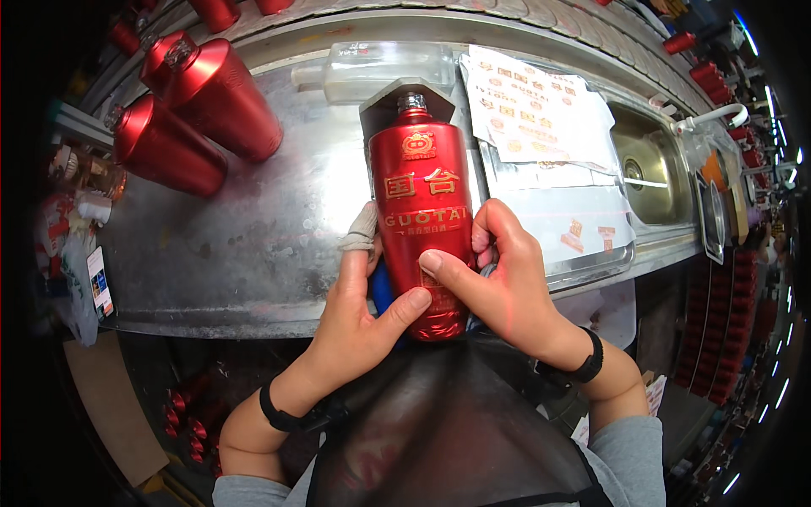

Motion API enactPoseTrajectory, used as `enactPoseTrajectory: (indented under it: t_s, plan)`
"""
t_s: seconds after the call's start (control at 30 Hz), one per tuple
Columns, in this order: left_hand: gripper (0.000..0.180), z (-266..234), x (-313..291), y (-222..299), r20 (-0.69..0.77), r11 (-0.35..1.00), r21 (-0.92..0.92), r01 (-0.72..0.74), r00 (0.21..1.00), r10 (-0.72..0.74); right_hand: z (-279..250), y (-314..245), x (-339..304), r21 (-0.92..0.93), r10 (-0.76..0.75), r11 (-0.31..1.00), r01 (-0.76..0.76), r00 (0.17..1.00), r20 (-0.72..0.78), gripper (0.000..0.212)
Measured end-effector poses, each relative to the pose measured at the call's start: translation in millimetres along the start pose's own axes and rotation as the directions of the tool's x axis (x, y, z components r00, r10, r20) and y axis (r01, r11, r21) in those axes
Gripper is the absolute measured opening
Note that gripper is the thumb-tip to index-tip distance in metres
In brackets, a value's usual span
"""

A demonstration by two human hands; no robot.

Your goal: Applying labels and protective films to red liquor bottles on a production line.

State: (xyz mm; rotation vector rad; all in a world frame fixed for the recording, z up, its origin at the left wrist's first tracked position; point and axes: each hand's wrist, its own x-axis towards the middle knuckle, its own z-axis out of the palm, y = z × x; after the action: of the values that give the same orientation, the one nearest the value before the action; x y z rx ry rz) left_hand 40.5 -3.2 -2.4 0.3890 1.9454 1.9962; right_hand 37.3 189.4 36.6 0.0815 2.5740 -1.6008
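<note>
A glossy red bottle (420, 190) with gold lettering lies between my hands, its neck pointing away from me and its base near my apron. My left hand (359, 304) grips the lower left side, with the thumb on the front; a pale cover wraps one of its fingertips. From the right, my right hand (511, 291) holds the lower part, its thumb pressed on the small label area. Behind the bottle's neck is a dark angular holder (448, 103). The fingers beneath the bottle are hidden.
Several red bottles (224, 97) stand at the left of the metal table (279, 228). A clear bottle (390, 72) lies at the back. Decal sheets (541, 114) rest on a tray to the right, beside a sink (646, 160). A phone (100, 283) hangs at the left edge.
</note>
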Motion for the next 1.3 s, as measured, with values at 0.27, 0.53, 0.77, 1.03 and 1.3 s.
enactPoseTrajectory:
  t_s: [0.27,0.53,0.77,1.03,1.3]
  plan:
    - [0.097,-5,-2,-1,0.069,1.0,-0.014,-0.008,0.998,0.009,-7,11,-7,0.048,-0.051,0.998,0.049,0.997,0.059,0.05]
    - [0.103,-9,0,1,0.111,1.0,-0.02,-0.004,0.994,0.006,-10,9,-4,0.056,-0.016,0.998,0.01,0.994,0.112,0.049]
    - [0.099,-2,-1,1,0.013,0.999,0.051,-0.012,1.0,0.011,-2,5,0,0.015,-0.023,1.0,0.022,0.999,0.028,0.048]
    - [0.1,-1,1,2,0.021,0.999,0.035,-0.008,1.0,0.008,-3,6,-1,0.012,-0.029,1.0,0.029,0.999,0.018,0.049]
    - [0.092,-8,6,5,0.014,0.996,-0.082,0.027,1.0,-0.026,-6,16,-2,0.276,0.072,0.957,-0.094,0.994,0.088,0.033]
